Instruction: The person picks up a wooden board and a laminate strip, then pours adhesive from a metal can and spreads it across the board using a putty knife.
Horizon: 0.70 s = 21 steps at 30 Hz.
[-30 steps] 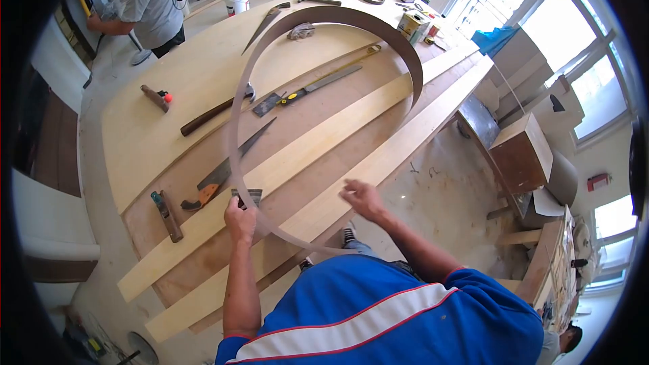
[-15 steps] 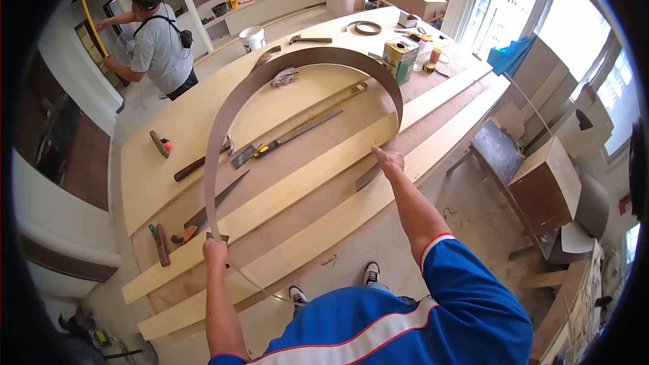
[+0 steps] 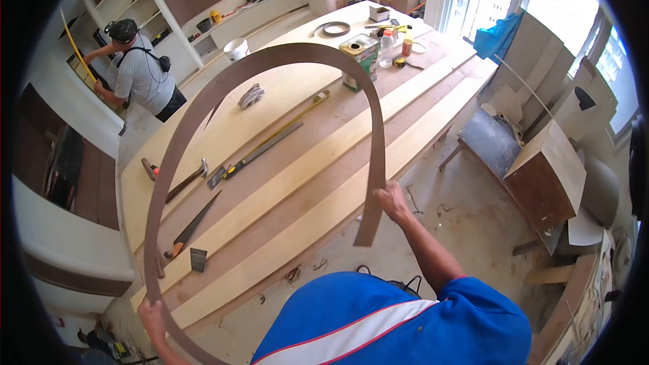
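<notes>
A long, thin brown edging strip (image 3: pixel 291 53) arches in a wide loop above the worktable. My right hand (image 3: pixel 391 201) is closed around its right side, and a free end hangs below the fist. At lower left, my left hand (image 3: pixel 153 318) grips the strip's other side, which continues down out of view. Beneath the loop lie a handsaw (image 3: pixel 196 223) with an orange handle, a hammer (image 3: pixel 190 180), a long grey-bladed tool (image 3: pixel 265 150) with a yellow and black part, and a small dark plate (image 3: pixel 198 259).
Pale boards (image 3: pixel 307 189) run diagonally across the table. A metal can (image 3: pixel 359 61), a bottle (image 3: pixel 386 49) and a coiled strip (image 3: pixel 336 28) stand or lie at the far end. Another person (image 3: pixel 145 71) holds a yellow strip at upper left. A wooden box (image 3: pixel 546 182) is at right.
My left hand has moved left and down, and my right hand lower with the strip. The loop has widened. Its free end now hangs past the table's near edge. The view has shifted.
</notes>
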Each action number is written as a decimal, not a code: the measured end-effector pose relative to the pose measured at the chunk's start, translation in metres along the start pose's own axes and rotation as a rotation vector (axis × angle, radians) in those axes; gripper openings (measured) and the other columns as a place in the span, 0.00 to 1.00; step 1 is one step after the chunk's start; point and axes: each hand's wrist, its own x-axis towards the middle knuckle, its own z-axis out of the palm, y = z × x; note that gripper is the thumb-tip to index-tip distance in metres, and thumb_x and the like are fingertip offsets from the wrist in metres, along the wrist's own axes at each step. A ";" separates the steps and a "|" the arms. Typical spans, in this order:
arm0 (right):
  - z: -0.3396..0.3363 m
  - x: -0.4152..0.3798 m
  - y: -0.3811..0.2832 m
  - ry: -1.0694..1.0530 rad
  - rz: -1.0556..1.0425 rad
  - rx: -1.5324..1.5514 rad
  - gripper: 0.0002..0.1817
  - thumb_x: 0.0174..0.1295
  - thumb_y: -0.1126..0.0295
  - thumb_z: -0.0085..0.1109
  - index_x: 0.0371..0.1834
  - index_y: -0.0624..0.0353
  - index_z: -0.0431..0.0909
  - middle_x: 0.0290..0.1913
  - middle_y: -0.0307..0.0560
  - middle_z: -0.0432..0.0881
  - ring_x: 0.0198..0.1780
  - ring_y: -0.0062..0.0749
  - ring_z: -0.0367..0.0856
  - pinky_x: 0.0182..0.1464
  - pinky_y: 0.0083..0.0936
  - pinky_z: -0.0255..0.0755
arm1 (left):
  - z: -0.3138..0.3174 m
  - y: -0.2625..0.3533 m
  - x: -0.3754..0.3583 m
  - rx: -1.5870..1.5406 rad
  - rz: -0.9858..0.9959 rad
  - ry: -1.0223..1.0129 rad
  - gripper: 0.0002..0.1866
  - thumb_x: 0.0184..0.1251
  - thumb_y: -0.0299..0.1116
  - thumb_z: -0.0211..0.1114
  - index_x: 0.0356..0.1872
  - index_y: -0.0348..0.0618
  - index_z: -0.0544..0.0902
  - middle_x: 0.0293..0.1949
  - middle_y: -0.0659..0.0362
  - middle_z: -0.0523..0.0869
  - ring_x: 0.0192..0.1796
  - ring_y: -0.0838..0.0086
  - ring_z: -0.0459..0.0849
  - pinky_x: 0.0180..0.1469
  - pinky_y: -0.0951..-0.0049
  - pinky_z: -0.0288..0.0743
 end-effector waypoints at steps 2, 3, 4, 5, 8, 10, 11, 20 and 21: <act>-0.030 -0.026 0.015 0.134 -0.117 -0.083 0.15 0.58 0.65 0.53 0.40 0.64 0.82 0.30 0.63 0.83 0.32 0.56 0.84 0.36 0.38 0.76 | -0.016 -0.010 -0.011 0.096 0.082 0.070 0.17 0.59 0.23 0.59 0.51 0.32 0.82 0.37 0.57 0.85 0.37 0.73 0.80 0.42 0.70 0.74; -0.044 -0.035 0.019 0.191 -0.143 -0.115 0.14 0.59 0.65 0.53 0.42 0.63 0.82 0.30 0.64 0.83 0.32 0.57 0.83 0.36 0.38 0.76 | -0.018 -0.011 -0.016 0.067 0.060 0.049 0.18 0.60 0.23 0.59 0.52 0.31 0.82 0.39 0.56 0.85 0.38 0.73 0.80 0.43 0.69 0.74; -0.056 -0.038 0.026 0.283 -0.108 -0.083 0.13 0.61 0.66 0.53 0.42 0.63 0.81 0.30 0.63 0.83 0.32 0.57 0.83 0.36 0.38 0.76 | -0.019 -0.011 -0.020 0.042 0.037 0.025 0.18 0.61 0.23 0.59 0.53 0.31 0.82 0.40 0.54 0.86 0.39 0.72 0.80 0.45 0.69 0.74; -0.068 -0.043 0.035 0.375 -0.069 -0.054 0.13 0.62 0.67 0.54 0.43 0.63 0.81 0.31 0.62 0.83 0.32 0.56 0.83 0.37 0.39 0.75 | -0.017 -0.009 -0.023 0.017 0.012 -0.003 0.19 0.61 0.23 0.59 0.54 0.30 0.81 0.42 0.53 0.86 0.40 0.71 0.80 0.46 0.69 0.74; -0.111 -0.047 0.037 0.598 -0.114 -0.030 0.11 0.66 0.68 0.54 0.44 0.63 0.80 0.31 0.61 0.84 0.31 0.55 0.84 0.36 0.40 0.75 | 0.024 0.006 -0.020 -0.258 0.047 0.106 0.19 0.64 0.25 0.60 0.55 0.27 0.80 0.46 0.49 0.85 0.44 0.68 0.81 0.50 0.68 0.74; -0.141 -0.035 0.039 0.735 -0.175 -0.083 0.11 0.67 0.69 0.54 0.45 0.64 0.80 0.31 0.60 0.84 0.31 0.53 0.84 0.36 0.41 0.75 | 0.052 0.036 -0.008 -0.270 0.079 0.224 0.16 0.68 0.25 0.58 0.54 0.26 0.79 0.42 0.52 0.85 0.41 0.70 0.80 0.48 0.69 0.74; -0.158 -0.027 0.045 0.804 -0.193 -0.133 0.11 0.67 0.69 0.55 0.44 0.65 0.80 0.31 0.60 0.84 0.30 0.53 0.84 0.36 0.41 0.75 | 0.064 0.049 0.000 -0.277 0.093 0.286 0.15 0.70 0.25 0.58 0.53 0.26 0.79 0.40 0.54 0.85 0.39 0.71 0.79 0.46 0.69 0.74; -0.291 -0.006 0.082 1.241 -0.078 -0.273 0.11 0.70 0.70 0.57 0.46 0.67 0.81 0.33 0.52 0.87 0.31 0.37 0.84 0.38 0.32 0.76 | 0.131 0.080 0.083 -0.169 0.145 0.480 0.21 0.75 0.36 0.58 0.59 0.27 0.79 0.50 0.46 0.87 0.49 0.58 0.84 0.55 0.63 0.75; -0.303 -0.006 0.084 1.264 -0.080 -0.279 0.11 0.70 0.70 0.57 0.46 0.67 0.82 0.32 0.50 0.87 0.31 0.34 0.84 0.38 0.31 0.76 | 0.138 0.077 0.095 -0.142 0.134 0.452 0.21 0.75 0.36 0.58 0.58 0.27 0.79 0.49 0.45 0.87 0.49 0.56 0.85 0.55 0.62 0.75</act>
